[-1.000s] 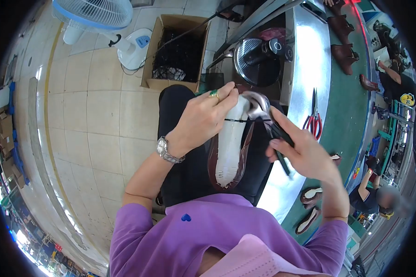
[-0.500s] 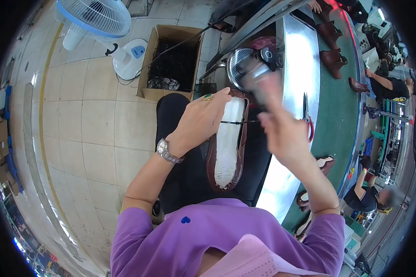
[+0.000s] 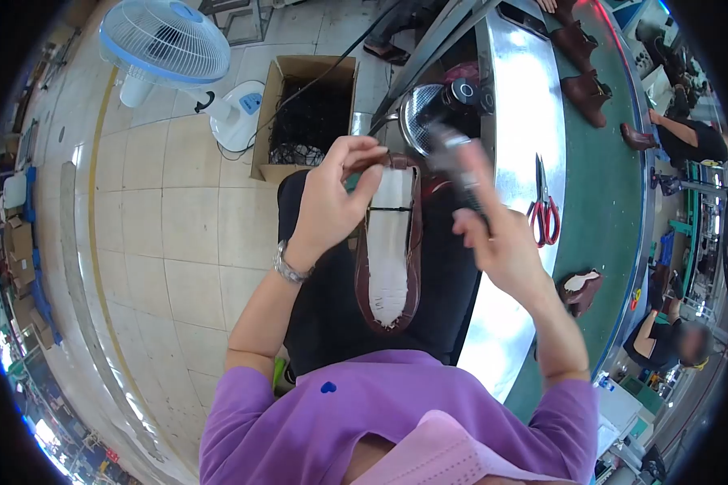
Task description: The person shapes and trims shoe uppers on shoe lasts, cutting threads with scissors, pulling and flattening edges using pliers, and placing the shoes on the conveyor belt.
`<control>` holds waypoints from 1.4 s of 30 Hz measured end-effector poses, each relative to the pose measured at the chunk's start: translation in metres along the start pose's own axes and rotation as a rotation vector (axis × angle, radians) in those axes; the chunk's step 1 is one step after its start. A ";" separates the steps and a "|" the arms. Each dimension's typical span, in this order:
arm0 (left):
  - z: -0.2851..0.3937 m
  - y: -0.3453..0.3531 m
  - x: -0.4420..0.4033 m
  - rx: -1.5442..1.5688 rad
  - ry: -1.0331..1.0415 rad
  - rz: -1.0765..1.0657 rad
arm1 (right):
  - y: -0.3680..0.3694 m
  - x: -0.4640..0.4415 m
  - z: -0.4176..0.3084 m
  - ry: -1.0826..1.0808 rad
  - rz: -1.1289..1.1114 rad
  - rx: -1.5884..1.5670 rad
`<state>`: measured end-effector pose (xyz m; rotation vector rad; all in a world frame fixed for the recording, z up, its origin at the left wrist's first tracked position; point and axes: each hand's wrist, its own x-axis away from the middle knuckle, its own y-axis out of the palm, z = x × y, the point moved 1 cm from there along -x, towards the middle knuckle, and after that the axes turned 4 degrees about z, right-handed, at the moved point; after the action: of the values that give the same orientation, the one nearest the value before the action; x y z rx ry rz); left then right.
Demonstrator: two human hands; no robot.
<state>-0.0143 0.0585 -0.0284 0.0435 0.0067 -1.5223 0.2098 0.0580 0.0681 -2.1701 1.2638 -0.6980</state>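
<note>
A maroon shoe [image 3: 364, 279] rests sole up across my lap, its white insole board [image 3: 390, 250] showing. A thin black band [image 3: 390, 209] crosses that board near the far end. Beside the far end is my left hand [image 3: 332, 194], its thumb and fingers apart; whether the fingertips touch the leather I cannot tell. My right hand [image 3: 501, 238], to the right of the shoe, is wrapped round a hammer [image 3: 461, 166]. Motion smears the hammer's metal head, which is raised off the shoe, and my index finger lies along its handle.
To the right runs a shiny metal bench [image 3: 526, 105] carrying red-handled scissors [image 3: 545, 218]. Beyond it, a green conveyor [image 3: 594, 194] bears several maroon boots [image 3: 584, 95]. A perforated metal pot [image 3: 416, 121], a cardboard box [image 3: 263, 166] and a fan [image 3: 166, 44] stand ahead. Other people work at far right.
My left hand has lifted off the shoe's far end and its fingers have parted. The hammer stays in my right hand, still in motion. My view has shifted slightly.
</note>
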 end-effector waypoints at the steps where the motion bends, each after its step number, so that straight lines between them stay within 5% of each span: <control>1: -0.003 0.004 -0.005 0.107 -0.089 -0.007 | -0.004 0.010 0.009 0.073 0.152 -0.047; 4: -0.001 0.017 -0.023 0.274 -0.347 -0.158 | -0.004 0.035 0.072 0.127 0.532 0.333; 6: -0.005 0.027 -0.026 0.132 -0.353 -0.220 | 0.006 0.061 0.127 0.287 0.488 0.584; 8: -0.008 0.025 -0.027 0.217 -0.362 -0.262 | 0.016 0.085 0.172 0.439 0.433 0.509; 11: -0.004 0.023 -0.029 0.291 -0.362 -0.306 | 0.019 0.108 0.201 0.250 0.542 0.467; 14: -0.006 0.021 -0.029 0.277 -0.381 -0.287 | -0.023 0.095 0.236 0.228 0.895 0.612; 17: -0.012 0.021 -0.014 0.192 -0.276 -0.113 | -0.040 0.096 0.264 0.534 0.640 0.467; 20: 0.001 0.022 0.025 0.255 -0.246 0.075 | -0.049 0.114 0.301 0.536 0.446 0.366; 22: 0.001 0.020 0.060 0.255 -0.247 0.159 | -0.055 0.126 0.261 0.737 0.467 -0.234; 24: -0.011 0.015 0.093 0.027 -0.213 0.153 | -0.049 0.135 0.198 0.669 0.546 -0.651; 26: 0.012 0.018 0.110 -0.427 -0.167 0.139 | -0.040 0.150 0.146 0.483 0.271 -0.770; 28: 0.014 0.022 0.114 -0.641 0.021 0.227 | -0.026 0.157 0.082 0.591 0.075 -0.963; 30: 0.019 0.022 0.114 -0.824 0.064 0.197 | -0.012 0.151 0.026 0.487 -0.275 -0.968; 33: 0.011 0.025 0.112 -0.856 0.211 0.249 | 0.014 0.140 -0.007 0.613 -0.454 -0.928; 36: 0.011 0.026 0.112 -0.865 0.239 0.244 | 0.036 0.113 -0.012 0.774 -0.406 -0.991; 42: 0.004 0.030 0.113 -0.813 0.282 0.257 | 0.060 0.088 -0.020 0.613 -0.307 -0.673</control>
<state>0.0211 -0.0525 -0.0274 -0.3774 0.8104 -1.1550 0.1974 -0.0491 0.0568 -2.8634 1.6569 -1.2804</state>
